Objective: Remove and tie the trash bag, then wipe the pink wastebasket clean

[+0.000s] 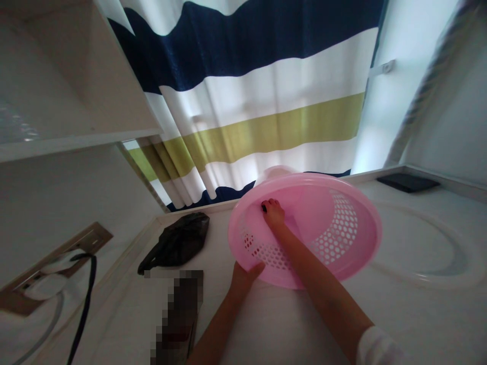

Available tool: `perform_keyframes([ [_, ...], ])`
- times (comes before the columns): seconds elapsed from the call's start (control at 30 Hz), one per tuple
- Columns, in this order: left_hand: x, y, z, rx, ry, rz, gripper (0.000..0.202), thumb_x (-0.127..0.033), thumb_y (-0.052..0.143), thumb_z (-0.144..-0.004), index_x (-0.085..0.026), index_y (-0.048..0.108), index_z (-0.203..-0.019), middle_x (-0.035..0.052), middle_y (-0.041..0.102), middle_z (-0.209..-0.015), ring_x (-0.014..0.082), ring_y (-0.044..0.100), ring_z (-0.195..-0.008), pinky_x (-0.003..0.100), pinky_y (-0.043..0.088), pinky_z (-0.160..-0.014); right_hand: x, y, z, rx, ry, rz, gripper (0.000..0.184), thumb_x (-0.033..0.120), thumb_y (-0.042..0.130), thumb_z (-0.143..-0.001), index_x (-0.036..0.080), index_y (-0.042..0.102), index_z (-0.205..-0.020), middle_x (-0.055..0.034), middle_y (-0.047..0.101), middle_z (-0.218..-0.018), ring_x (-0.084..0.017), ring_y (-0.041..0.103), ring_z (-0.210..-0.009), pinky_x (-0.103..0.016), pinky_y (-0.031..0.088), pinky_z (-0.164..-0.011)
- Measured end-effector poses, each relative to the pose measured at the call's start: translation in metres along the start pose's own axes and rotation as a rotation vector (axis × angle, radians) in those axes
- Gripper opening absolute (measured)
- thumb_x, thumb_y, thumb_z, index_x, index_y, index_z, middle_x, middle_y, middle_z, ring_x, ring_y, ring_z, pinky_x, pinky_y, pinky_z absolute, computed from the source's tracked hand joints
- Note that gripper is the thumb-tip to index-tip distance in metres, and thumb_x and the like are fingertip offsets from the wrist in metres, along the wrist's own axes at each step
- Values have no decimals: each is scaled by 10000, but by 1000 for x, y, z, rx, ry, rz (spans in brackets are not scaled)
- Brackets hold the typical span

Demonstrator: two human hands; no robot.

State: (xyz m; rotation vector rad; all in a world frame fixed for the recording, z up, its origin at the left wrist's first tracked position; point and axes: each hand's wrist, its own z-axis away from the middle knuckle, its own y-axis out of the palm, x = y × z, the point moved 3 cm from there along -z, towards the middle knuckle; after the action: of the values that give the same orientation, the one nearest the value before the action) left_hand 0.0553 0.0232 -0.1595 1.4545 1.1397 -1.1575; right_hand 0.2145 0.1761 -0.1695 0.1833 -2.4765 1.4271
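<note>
A pink plastic basket point(310, 180) with hexagonal holes in its wall stands tilted on the white surface, its mouth facing me. My left hand point(243, 279) grips its near left rim, thumb over the edge and the other fingers hidden outside. Inside the basket is my right hand point(273, 215), closed on a small black object point(264, 207) whose kind I cannot make out. Something red shows through the holes on the left. Behind the far rim a pale rounded thing point(277, 172) sticks up, mostly hidden.
A black plastic bag point(180, 241) lies left of the basket, with a dark pixelated object point(180, 309) nearer me. To the right are a large white round item point(426, 278) and a flat black object point(409, 182). Plugged cables point(89, 289) hang at left; a striped curtain point(266, 91) hangs behind.
</note>
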Motion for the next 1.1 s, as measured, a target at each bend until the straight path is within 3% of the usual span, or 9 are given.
perform_keyframes([
  [0.27, -3, 5, 4, 83, -38, 30, 604, -268, 672, -543, -110, 483, -1094, 142, 550, -1117, 270, 484, -1061, 425, 351, -929, -2, -2, 0, -14, 28, -35, 229, 200, 366, -800, 218, 523, -967, -87, 470, -987, -219, 362, -960, -270, 369, -618],
  [0.53, 10, -4, 5, 2, -161, -10, 461, -208, 646, -525, -109, 569, -969, 131, 624, -980, 279, 542, -970, 425, 398, -871, -8, 2, -1, 5, 146, -23, 239, 196, 363, -782, 174, 535, -947, -116, 452, -1004, -224, 377, -932, -283, 385, -629],
  [0.8, 18, -6, 2, 24, -147, 10, 523, -241, 647, -532, -95, 536, -1022, 142, 612, -1006, 279, 541, -974, 423, 399, -874, -5, -2, 2, 8, 163, -9, 251, 211, 364, -792, 174, 507, -995, -121, 427, -1031, -228, 362, -957, -288, 385, -637],
  [1.1, 17, 0, -2, 144, -57, 42, 650, -328, 663, -558, -108, 457, -1133, 148, 526, -1151, 286, 487, -1055, 414, 375, -914, -11, 5, -1, -109, 188, -61, 207, 270, 387, -790, 183, 529, -914, -97, 455, -963, -209, 374, -910, -284, 347, -637],
])
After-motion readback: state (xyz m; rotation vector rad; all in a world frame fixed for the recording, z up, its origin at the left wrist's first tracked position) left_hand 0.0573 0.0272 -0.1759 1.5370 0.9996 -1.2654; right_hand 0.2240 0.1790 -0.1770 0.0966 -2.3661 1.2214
